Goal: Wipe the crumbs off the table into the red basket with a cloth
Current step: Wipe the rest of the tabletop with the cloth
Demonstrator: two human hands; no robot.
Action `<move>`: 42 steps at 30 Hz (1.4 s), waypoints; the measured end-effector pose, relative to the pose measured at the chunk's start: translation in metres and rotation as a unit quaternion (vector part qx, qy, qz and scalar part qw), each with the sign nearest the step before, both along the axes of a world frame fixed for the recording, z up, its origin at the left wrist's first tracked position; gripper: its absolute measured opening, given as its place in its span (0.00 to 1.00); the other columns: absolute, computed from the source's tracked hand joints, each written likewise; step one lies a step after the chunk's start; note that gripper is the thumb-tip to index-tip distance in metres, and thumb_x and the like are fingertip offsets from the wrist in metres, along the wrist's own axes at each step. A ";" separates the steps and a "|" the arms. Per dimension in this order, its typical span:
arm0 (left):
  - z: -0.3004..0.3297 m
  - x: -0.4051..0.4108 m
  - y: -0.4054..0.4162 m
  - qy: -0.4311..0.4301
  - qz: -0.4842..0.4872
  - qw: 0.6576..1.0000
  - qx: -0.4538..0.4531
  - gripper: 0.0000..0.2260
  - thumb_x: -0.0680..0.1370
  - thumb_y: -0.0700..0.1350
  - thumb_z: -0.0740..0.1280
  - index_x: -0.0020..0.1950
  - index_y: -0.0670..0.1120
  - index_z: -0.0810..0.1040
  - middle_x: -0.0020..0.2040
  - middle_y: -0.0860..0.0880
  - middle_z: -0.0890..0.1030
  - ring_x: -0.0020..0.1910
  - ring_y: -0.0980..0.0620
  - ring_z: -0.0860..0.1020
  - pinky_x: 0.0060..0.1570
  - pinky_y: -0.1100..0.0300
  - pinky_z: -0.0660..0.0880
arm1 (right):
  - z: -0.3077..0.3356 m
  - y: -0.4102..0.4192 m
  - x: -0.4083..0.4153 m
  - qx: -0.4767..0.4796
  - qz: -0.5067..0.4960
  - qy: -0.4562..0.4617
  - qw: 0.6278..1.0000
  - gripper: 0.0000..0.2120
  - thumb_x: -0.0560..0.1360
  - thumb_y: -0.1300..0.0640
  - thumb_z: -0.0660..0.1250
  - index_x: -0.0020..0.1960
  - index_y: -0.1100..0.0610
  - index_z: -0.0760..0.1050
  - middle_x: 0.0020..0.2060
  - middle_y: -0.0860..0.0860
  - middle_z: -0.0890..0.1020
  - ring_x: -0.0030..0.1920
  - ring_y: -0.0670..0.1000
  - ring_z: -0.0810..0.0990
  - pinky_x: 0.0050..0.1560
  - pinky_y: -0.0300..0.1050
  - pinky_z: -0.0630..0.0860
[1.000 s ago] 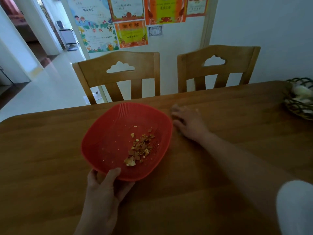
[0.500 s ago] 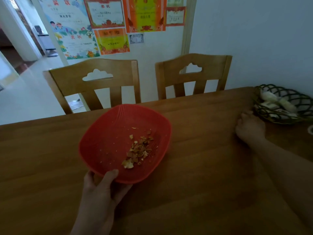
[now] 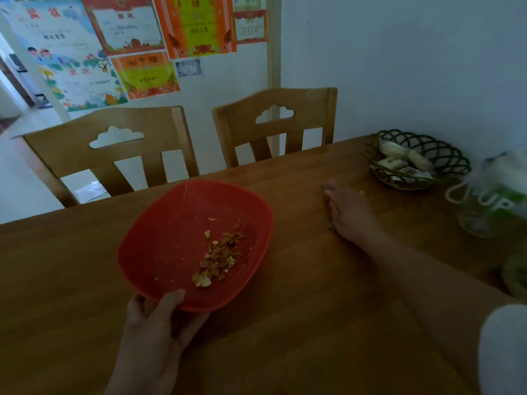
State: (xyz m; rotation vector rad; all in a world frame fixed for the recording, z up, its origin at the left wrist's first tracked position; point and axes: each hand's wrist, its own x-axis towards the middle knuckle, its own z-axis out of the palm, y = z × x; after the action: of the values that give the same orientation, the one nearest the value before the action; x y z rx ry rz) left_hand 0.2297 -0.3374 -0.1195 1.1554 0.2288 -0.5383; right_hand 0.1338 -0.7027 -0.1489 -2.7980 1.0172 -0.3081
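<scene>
The red basket [image 3: 182, 238] is the landmark: a shallow plastic dish, square with rounded corners, fine ribs moulded along its far rim, tilted up off the wooden table [image 3: 285, 337] at its near edge. The left hand [image 3: 159, 323] holds that near edge in a pinch grip, thumb lying over the rim inside and fingers curled beneath it. Inside the basket, toward its right and near part, lies a loose heap of crumbs [image 3: 219, 258], tan and yellow flakes of irregular shape, with a few specks scattered round them. To the right of the basket and apart from it, the right hand [image 3: 346, 212] lies flat on the table, palm down with fingers stretched away from the person; something pale shows at its fingertips and at its near edge, too blurred to tell whether it is the cloth. The table has a smooth brown grain running across. Farther right of the basket stands a dark woven wire bowl [image 3: 445, 169] holding pale wrapped items, and beside that a clear glass jug [image 3: 490, 201] with white lettering. Beyond the basket stand two wooden chairs [image 3: 119, 143] with cloud-shaped cut-outs in their backs.
</scene>
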 end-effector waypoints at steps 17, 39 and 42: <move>0.007 -0.081 -0.006 0.042 -0.066 0.997 -0.009 0.28 0.78 0.35 0.67 0.74 0.53 0.66 0.67 0.49 0.73 0.60 0.47 0.76 0.34 0.51 0.84 | 0.010 0.091 -0.128 0.028 -0.021 0.024 0.999 0.21 0.82 0.52 0.50 0.74 0.54 0.62 0.75 0.56 0.63 0.74 0.56 0.59 0.74 0.53 0.51; 0.018 -0.152 0.077 0.086 -0.110 0.990 0.011 0.32 0.78 0.33 0.67 0.77 0.53 0.62 0.71 0.48 0.69 0.60 0.45 0.75 0.33 0.51 0.84 | 0.012 0.216 -0.307 0.049 -0.228 0.018 0.972 0.21 0.81 0.50 0.50 0.72 0.55 0.62 0.73 0.58 0.63 0.73 0.60 0.59 0.72 0.59 0.56; 0.019 -0.157 0.091 0.084 -0.101 0.991 0.018 0.32 0.78 0.33 0.67 0.77 0.53 0.61 0.71 0.48 0.69 0.61 0.45 0.74 0.32 0.51 0.83 | 0.011 0.279 -0.261 0.036 -0.105 0.022 0.994 0.21 0.81 0.50 0.50 0.73 0.51 0.61 0.76 0.51 0.58 0.76 0.54 0.56 0.74 0.56 0.52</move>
State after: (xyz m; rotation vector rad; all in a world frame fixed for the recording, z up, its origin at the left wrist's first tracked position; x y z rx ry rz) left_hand 0.0723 -0.2460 -0.1001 1.1764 0.2697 -0.8144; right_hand -0.1273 -0.4235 -0.1383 -2.6492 1.3077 -0.2279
